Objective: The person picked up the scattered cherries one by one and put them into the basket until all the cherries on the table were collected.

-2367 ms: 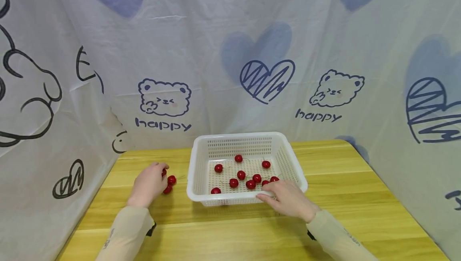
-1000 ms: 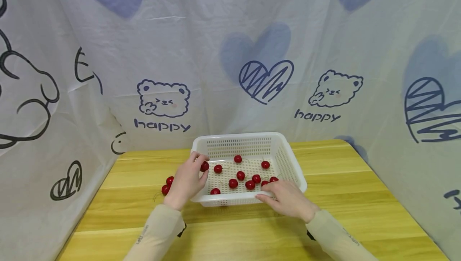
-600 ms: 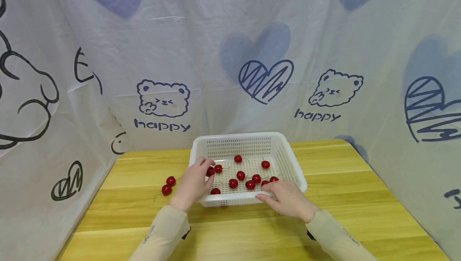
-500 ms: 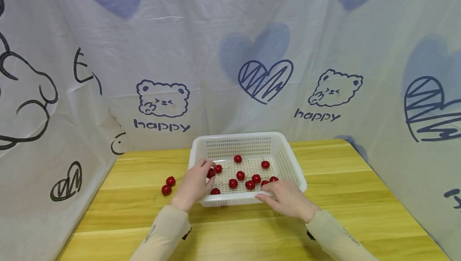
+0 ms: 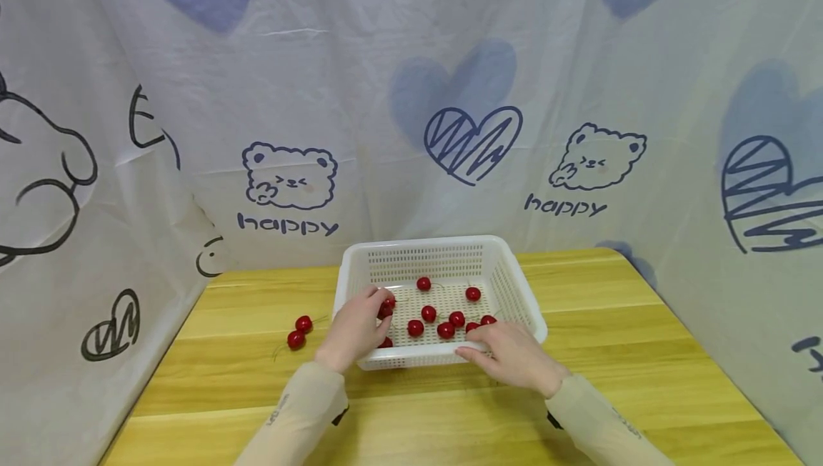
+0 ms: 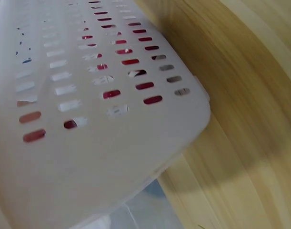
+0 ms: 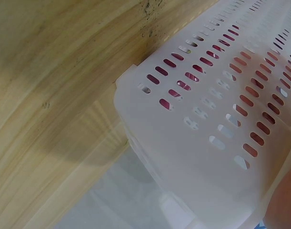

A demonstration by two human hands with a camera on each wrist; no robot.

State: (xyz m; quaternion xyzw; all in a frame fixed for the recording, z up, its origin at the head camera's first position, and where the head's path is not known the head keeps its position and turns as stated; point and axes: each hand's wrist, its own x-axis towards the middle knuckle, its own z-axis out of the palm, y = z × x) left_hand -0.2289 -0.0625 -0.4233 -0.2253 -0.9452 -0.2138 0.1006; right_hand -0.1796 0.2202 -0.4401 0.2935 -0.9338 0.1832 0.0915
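Note:
A white perforated plastic basket [image 5: 418, 358] stands on the table with several red cherries [image 5: 429, 314] spread over its bottom. My left hand [image 5: 352, 326] reaches over the basket's left side and pinches a cherry [image 5: 384, 313] low inside, close to another one; the fingers partly cover it. With the thumb outside and the fingers inside, my right hand [image 5: 517, 357] grips the front rim near the right corner. Both wrist views mostly show the basket's outer wall [image 6: 97, 162], with red patches behind its slots; part of the right hand [image 7: 283, 202] edges into the right wrist view.
Two stemmed cherries, a rear one [image 5: 303, 324] and a front one [image 5: 296, 339], lie on the wooden table [image 5: 411, 423] left of the basket. A printed white cloth [image 5: 379, 130] hangs behind the table and along its sides.
My left hand has carried a cherry from the group on the left table into the basket, then moved slightly lower and to the right. My right hand has stayed on the rim.

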